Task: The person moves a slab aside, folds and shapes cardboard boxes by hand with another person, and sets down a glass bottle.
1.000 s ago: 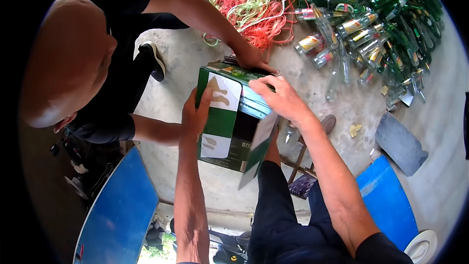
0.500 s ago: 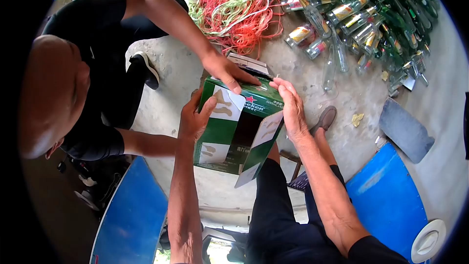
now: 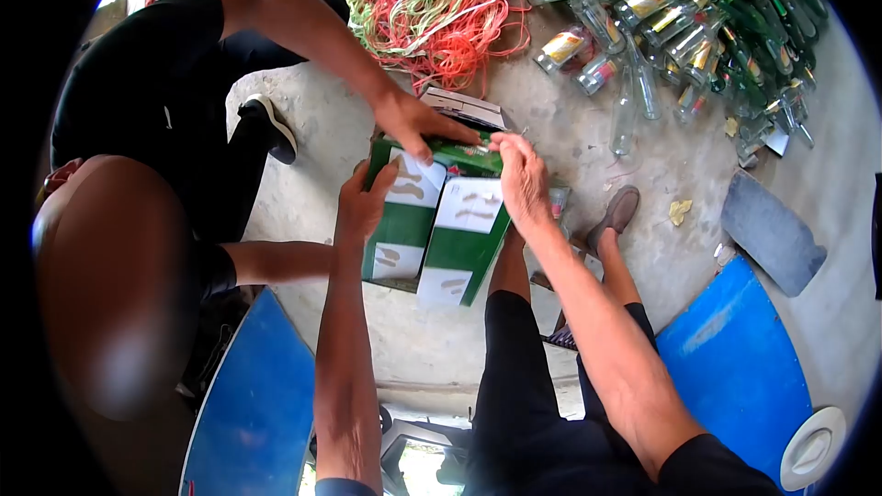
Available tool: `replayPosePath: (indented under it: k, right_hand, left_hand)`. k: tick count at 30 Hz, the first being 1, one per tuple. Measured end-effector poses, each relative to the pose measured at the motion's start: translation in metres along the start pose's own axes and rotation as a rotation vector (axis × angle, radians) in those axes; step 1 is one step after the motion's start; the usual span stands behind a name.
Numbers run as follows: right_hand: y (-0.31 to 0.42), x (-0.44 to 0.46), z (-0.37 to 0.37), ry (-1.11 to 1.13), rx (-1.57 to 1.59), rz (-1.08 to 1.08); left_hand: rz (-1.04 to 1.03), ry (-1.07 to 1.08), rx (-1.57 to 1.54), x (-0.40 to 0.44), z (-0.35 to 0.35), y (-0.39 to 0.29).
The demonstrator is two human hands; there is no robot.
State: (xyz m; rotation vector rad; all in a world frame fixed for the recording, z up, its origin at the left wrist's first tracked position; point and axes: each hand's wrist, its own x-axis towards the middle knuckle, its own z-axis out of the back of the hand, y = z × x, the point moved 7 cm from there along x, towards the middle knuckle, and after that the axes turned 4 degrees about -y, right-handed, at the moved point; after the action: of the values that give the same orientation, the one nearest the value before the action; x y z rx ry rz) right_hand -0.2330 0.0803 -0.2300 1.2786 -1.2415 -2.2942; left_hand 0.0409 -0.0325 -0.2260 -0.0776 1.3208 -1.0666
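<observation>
A green and white cardboard beer carton (image 3: pixel 404 223) is held up in front of me, its flaps marked with brown glue patches. My left hand (image 3: pixel 361 207) grips the carton's left edge, with the thumb on the near face. At the upper right corner, my right hand (image 3: pixel 525 182) has its fingers curled over the top edge. The right flap (image 3: pixel 457 248) lies almost level with the left one, a dark gap between them. A co-worker's hand (image 3: pixel 418 124) presses on the carton's top edge between my hands. The inside is mostly hidden.
Tangled red and pale green strapping (image 3: pixel 441 14) lies on the floor beyond the carton. Many glass bottles (image 3: pixel 666 28) are piled at the upper right. Blue panels (image 3: pixel 248 395) stand at both sides. A grey slab (image 3: pixel 774 234) lies at right; the co-worker (image 3: pixel 138 119) crouches at left.
The right flap has swung inward, from standing out at an angle to lying beside the left flap. My right hand has moved slightly left and its fingers have curled. The co-worker's head has lowered.
</observation>
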Motion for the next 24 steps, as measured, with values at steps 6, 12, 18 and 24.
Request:
replayPosePath:
  k: [6, 12, 18, 24]
  right_hand:
    - [-0.004, 0.015, -0.009, -0.008, -0.086, 0.135]
    - [-0.003, 0.021, -0.012, -0.016, -0.050, 0.152]
    - [-0.011, 0.043, -0.011, -0.119, -0.363, 0.398]
    - [-0.021, 0.047, -0.016, -0.121, -0.311, 0.321]
  left_hand:
    - [0.032, -0.056, -0.073, 0.009, 0.000, 0.003]
    - [-0.071, -0.099, -0.077, 0.018, -0.006, -0.005]
    - [-0.382, -0.288, 0.364, 0.036, -0.011, -0.001]
    - [-0.393, -0.280, 0.447, 0.043, -0.018, 0.003]
